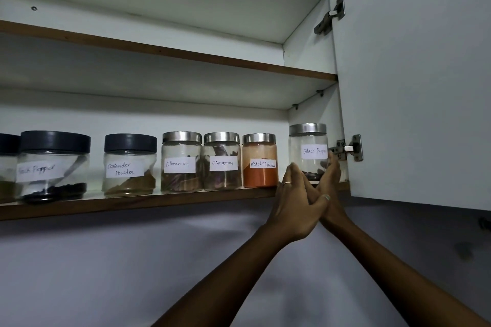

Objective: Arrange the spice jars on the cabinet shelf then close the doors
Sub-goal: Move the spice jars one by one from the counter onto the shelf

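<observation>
Two bare forearms rise from the lower edge and cross at the wrists below the shelf lip. The left hand (293,204), a ring on one finger, and the right hand (332,186) cup the base of the Black Pepper jar (308,152) from either side. The fingers (335,164) are spread about as wide as the jar and lie along its lower glass; whether they press or merely touch cannot be told. The jar stands upright at the right end of the lower shelf (132,203), close to the open right door (425,87) and its lower hinge (350,148), slightly apart from the Red Chilli Powder jar (259,160). Being smooth glass with a steel lid and little content, it is probably light, slippery and breakable; a low two-sided hold on the wall suits it.
</observation>
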Demonstrator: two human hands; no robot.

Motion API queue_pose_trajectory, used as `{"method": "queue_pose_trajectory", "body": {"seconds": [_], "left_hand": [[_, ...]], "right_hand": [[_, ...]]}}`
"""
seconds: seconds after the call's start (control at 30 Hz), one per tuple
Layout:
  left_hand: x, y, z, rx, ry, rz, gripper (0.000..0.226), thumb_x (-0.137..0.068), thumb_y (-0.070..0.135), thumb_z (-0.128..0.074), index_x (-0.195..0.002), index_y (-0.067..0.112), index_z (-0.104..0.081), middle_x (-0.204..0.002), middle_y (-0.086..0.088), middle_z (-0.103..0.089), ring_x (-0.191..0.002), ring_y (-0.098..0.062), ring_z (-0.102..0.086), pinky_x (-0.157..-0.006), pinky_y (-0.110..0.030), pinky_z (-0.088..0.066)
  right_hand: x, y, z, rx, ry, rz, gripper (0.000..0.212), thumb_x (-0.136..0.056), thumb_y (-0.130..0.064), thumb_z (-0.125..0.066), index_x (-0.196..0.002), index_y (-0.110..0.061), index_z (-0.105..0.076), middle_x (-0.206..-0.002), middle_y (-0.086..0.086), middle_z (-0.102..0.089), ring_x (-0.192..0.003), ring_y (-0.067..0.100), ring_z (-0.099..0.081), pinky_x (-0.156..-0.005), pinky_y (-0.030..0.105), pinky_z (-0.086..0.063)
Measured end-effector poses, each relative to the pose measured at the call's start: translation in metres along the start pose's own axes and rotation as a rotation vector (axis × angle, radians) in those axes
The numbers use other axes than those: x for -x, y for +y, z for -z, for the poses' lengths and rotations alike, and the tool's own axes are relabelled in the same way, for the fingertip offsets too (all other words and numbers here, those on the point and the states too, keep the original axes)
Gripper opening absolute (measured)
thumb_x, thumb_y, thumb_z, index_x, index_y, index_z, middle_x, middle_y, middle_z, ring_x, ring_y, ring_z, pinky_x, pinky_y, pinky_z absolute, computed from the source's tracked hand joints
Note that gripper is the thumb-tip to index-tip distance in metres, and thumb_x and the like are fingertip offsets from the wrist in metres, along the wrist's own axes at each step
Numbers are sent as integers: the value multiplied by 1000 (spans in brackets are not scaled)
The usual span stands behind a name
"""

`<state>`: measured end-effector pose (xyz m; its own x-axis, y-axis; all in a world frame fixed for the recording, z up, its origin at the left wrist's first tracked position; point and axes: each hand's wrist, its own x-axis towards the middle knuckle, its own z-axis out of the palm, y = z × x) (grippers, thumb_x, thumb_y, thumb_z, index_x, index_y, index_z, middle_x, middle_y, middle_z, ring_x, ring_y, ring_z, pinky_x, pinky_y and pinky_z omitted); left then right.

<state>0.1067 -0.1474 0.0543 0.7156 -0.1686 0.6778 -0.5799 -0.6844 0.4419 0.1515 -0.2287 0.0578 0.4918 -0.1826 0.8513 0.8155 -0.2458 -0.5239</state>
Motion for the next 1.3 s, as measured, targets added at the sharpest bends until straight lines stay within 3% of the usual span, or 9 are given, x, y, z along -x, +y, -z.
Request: {"method": "queue_pose_trajectory", "body": {"seconds": [0.13, 0.3, 0.4, 0.5, 0.67, 0.77, 0.87, 1.03, 1.3], "left_hand": [[-9, -8, -6, -32, -39, 45, 88, -92, 47, -49, -150, 17, 10, -160, -2, 10, -148, -24, 6, -118, -40, -14], [-13, -15, -12, -132, -64, 70, 87, -93, 48, -47, -150, 13, 10, -160, -5, 14, -147, -25, 10, -118, -38, -6], [-14, -15, -17, -221, -53, 46, 87, -93, 49, -45, -150, 10, 8, -159, -8, 14, -147, -23, 13, -118, -37, 1], [-15, -16, -20, -234, -52, 33, 87, -94, 49, -45, -150, 9, 8, -159, -9, 16, -147, -22, 14, -117, -35, 3], [-8, -22, -16, -141, -16, 18, 80, -95, 44, -45, -151, 14, 4, -160, -3, 10, -148, -19, 7, -118, -35, -5], [13, -28, -9, -111, 56, -55, 73, -96, 42, -45, -152, 20, -4, -161, 3, -2, -147, -13, -3, -116, -30, -13], [46, -35, 4, -98, 154, -123, 64, -95, 43, -47, -149, 26, -18, -157, 7, -19, -141, -10, -24, -107, -26, -28], [119, -62, 29, -162, 193, -115, 49, -93, 42, -49, -138, 25, -41, -142, 5, -45, -127, -10, -43, -99, -22, -36], [263, -163, 70, -208, 129, 218, 45, -92, 41, -51, -134, 26, -44, -137, 5, -48, -122, -11, -48, -93, -27, -41]], "right_hand": [[-6, 19, -11, 69, -7, -35, 96, -70, -40, -62, -146, -8, -11, -146, 18, -28, -134, 31, -31, -111, 56, -25], [-19, 54, -22, 277, -35, -27, 89, -77, -46, -53, -147, -8, -12, -144, 15, -38, -135, 27, -33, -114, 43, -9], [-30, 73, -29, 370, 45, -44, 71, -89, -31, -54, -146, -7, -18, -139, 21, -43, -130, 35, -38, -111, 47, -13], [-29, 85, -40, 454, 111, -54, 78, -84, -39, -59, -145, -7, -23, -140, 22, -43, -134, 36, -33, -111, 47, -10], [-15, 74, -42, 410, 150, -44, 88, -80, -50, -51, -147, -7, -16, -153, 18, -24, -143, 32, -17, -115, 46, -5], [12, 48, -33, 273, 241, -4, 80, -79, -40, -61, -143, -9, -25, -148, 18, -29, -138, 32, -25, -111, 48, -15], [53, 23, -28, 211, 332, 60, 60, -78, -29, -58, -130, -9, -40, -133, 15, -41, -124, 29, -38, -95, 42, -29], [135, 5, -42, 159, 169, 53, 49, -71, -17, -57, -118, -12, -46, -120, 7, -43, -114, 21, -39, -81, 27, -20], [276, -6, -89, 201, -122, -176, 48, -69, -16, -57, -116, -16, -48, -119, 2, -44, -115, 18, -39, -83, 29, -23]]}}
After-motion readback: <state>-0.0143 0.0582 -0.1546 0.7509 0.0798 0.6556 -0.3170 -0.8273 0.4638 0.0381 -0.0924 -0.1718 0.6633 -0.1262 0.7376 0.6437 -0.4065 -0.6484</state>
